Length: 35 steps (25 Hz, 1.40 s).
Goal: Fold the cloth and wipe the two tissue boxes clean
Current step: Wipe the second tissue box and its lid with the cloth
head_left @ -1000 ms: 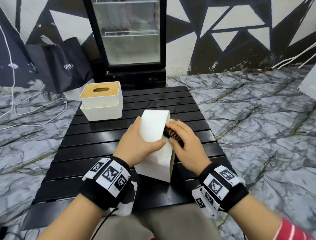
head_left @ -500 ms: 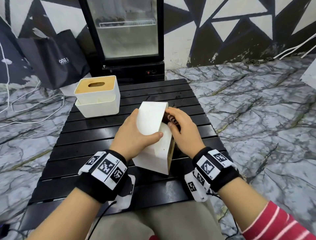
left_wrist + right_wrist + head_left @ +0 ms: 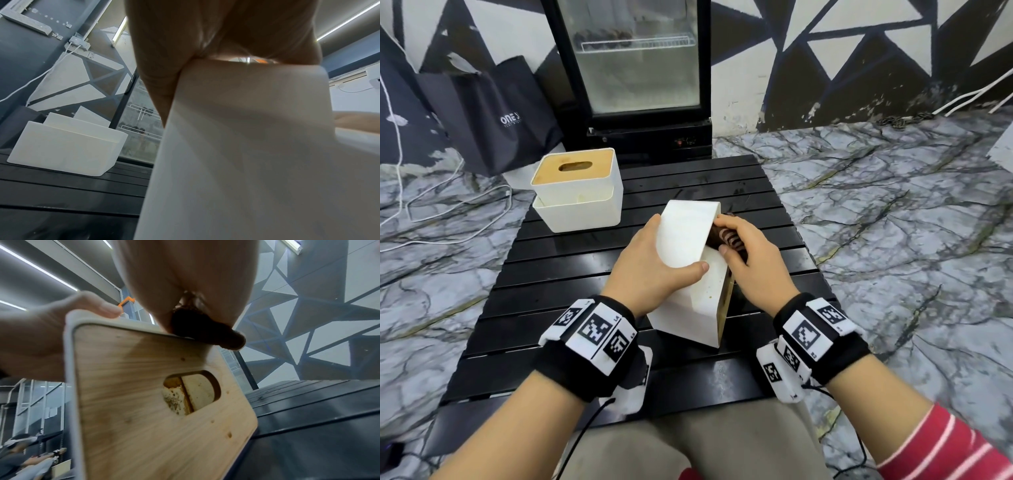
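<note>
A white tissue box (image 3: 688,240) with a wooden lid (image 3: 156,402) stands tipped on its side in the middle of the black slatted table (image 3: 571,284). My left hand (image 3: 654,270) grips it from the left, thumb across the upper face. My right hand (image 3: 746,263) holds a folded brown cloth (image 3: 726,238) pressed on the box's upper right edge; the same cloth (image 3: 207,335) shows dark at the lid's top rim. A second white tissue box (image 3: 577,190) with a wooden slotted top stands upright at the far left, also seen as the white box (image 3: 65,146).
A black glass-door fridge (image 3: 637,68) stands just beyond the table's far edge. A dark shopping bag (image 3: 489,113) and white cables (image 3: 448,219) lie on the marble floor at the left. My knees (image 3: 688,442) meet the table's near edge.
My right hand with the cloth has slid away from me along the box's right edge, toward its far top corner. The left hand keeps its hold; the box stays tipped.
</note>
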Available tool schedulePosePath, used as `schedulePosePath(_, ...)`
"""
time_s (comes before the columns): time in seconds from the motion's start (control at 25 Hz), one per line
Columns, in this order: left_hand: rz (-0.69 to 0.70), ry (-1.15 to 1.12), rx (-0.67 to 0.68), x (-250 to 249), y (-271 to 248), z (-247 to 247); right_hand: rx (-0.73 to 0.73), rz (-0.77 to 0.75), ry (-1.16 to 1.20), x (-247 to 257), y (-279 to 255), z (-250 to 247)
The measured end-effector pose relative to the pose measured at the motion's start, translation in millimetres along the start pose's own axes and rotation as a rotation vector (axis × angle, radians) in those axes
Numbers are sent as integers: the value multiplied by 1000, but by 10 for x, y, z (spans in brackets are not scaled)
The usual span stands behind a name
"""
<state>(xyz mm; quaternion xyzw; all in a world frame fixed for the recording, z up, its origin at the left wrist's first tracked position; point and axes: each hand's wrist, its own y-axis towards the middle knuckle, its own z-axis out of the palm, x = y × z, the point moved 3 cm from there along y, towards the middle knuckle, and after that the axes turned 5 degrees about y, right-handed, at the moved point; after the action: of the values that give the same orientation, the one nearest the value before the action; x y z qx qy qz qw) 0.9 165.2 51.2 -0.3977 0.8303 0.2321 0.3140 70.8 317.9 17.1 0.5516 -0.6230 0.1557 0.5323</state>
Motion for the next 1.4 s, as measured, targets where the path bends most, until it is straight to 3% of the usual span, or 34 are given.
schedulePosePath(0.36,-9,1,9,-14,5,6,24,39,29,-21,182,-39)
schedulePosePath(0.68,-21,1,-10,9,14,25,13,-49,-7,64,-111,-9)
schedulePosePath(1.04,-51,-20,-69,-67,5,23,-76,94,161,120,-347,-144)
schedulePosePath(1.24,-142,-139,-45,76,29,-48,-14,-5,125,214,-481,-9)
schedulePosePath(1.4,-92,-147,39,118,-22,-8,33,-5,96,209,-444,25)
